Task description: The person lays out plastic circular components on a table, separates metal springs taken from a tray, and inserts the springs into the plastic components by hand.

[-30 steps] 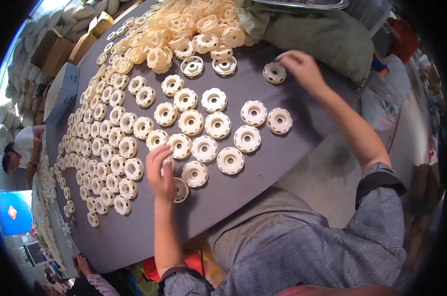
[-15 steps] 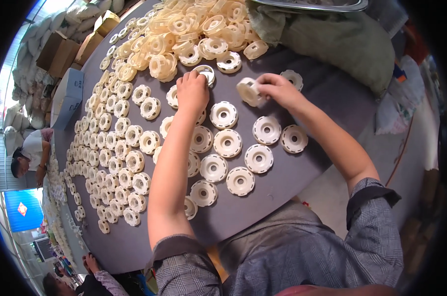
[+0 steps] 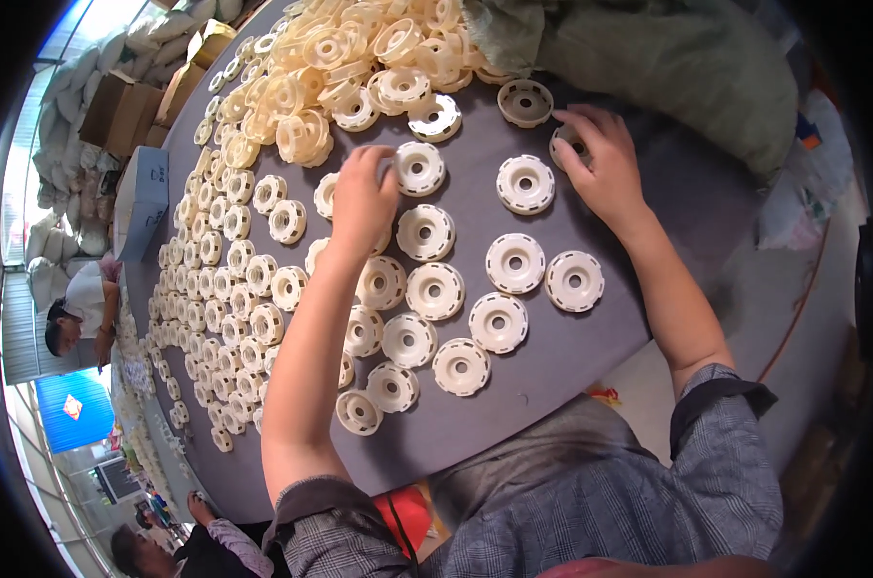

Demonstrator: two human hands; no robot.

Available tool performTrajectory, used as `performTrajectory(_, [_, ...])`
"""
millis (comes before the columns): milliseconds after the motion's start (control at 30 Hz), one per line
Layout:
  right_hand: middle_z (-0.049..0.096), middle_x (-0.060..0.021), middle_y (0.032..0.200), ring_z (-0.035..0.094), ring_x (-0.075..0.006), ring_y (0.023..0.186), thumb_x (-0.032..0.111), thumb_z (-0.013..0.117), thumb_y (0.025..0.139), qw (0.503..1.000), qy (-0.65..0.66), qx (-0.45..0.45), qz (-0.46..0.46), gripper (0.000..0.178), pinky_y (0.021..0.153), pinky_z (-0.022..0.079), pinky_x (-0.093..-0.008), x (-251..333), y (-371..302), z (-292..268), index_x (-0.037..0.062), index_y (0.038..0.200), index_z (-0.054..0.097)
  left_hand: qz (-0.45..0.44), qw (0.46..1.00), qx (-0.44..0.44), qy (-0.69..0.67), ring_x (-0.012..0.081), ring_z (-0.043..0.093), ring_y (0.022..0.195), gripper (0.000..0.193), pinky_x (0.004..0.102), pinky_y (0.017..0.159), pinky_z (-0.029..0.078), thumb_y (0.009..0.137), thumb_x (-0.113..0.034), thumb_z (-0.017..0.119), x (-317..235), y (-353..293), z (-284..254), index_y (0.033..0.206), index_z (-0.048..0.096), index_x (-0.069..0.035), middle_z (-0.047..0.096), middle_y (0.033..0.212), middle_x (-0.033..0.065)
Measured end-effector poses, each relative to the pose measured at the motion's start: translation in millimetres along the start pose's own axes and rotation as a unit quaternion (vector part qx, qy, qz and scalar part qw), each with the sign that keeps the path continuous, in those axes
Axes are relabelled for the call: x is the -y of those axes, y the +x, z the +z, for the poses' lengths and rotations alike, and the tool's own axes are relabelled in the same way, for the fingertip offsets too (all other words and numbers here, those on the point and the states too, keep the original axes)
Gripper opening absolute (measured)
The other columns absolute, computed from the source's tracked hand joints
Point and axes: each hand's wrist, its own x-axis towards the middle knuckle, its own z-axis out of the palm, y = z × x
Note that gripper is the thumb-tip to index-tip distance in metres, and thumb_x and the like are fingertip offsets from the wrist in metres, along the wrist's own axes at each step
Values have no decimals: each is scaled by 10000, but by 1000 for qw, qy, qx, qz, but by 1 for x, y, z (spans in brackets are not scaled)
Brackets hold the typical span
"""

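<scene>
My left hand (image 3: pixel 364 197) is over the left-middle of the dark table, with thumb and fingertips apart beside a cream plastic wheel-shaped disc (image 3: pixel 420 170) lying flat. To the right, my right hand (image 3: pixel 602 164) has its thumb and fingers around another such disc (image 3: pixel 569 147), partly hidden by the fingers. Between the hands a disc (image 3: pixel 526 184) lies flat, centre hole showing. A further disc (image 3: pixel 526 102) sits just beyond, near the right fingertips. Nearer to me, several matching discs (image 3: pixel 434 291) lie in loose rows, and my left forearm covers some of them.
A heap of yellowish plastic rings (image 3: pixel 330 58) stands at the far side. Many rings (image 3: pixel 234 279) spread over the table's left. A green sack (image 3: pixel 648 77) lies at the far right, cardboard boxes (image 3: pixel 118 114) at the far left. Other people (image 3: pixel 88 308) are along the left edge.
The disc that my right hand held in the air now lies on the table, and that hand has moved right to another disc. The disc at my left hand has shifted right and lies flat.
</scene>
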Motion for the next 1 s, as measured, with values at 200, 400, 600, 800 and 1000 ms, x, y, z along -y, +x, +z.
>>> performTrajectory(200, [544,-138,1144,519,-297,1051,224,589,797,984,154,81,-28,390,905,403,-372,-6,2,26,75,1152,530,141,985,-33,98,277,489,1025,269,376,864,379,739,-179,638,-29,33,29,975,582,-63,552,1055,99])
performTrajectory(400, [541,-105,1169,460,-301,1137,200,604,771,991,130,15,-21,369,925,391,-374,-16,8,29,116,1129,568,113,983,62,130,267,485,1002,233,380,843,365,698,-163,671,-41,36,43,895,574,-86,548,987,71])
performTrajectory(600, [574,-57,1132,491,-257,1092,193,559,790,996,66,67,-11,266,909,401,-353,-32,10,34,115,1034,629,163,968,172,81,265,490,954,224,373,834,373,683,-177,696,-70,32,25,852,591,-76,531,943,73])
performTrajectory(800, [624,-96,943,564,-233,928,156,534,813,945,290,63,135,176,798,441,-319,-29,11,35,77,926,644,209,976,65,13,306,516,972,364,377,834,415,694,-131,659,-91,62,69,1037,557,-64,545,1038,108])
performTrajectory(1000, [630,-115,845,572,-280,843,173,532,809,950,276,-37,139,174,739,452,-354,-27,8,34,63,888,641,169,982,71,49,314,559,956,398,361,823,446,764,-62,569,-82,78,79,1155,509,-112,575,1053,140])
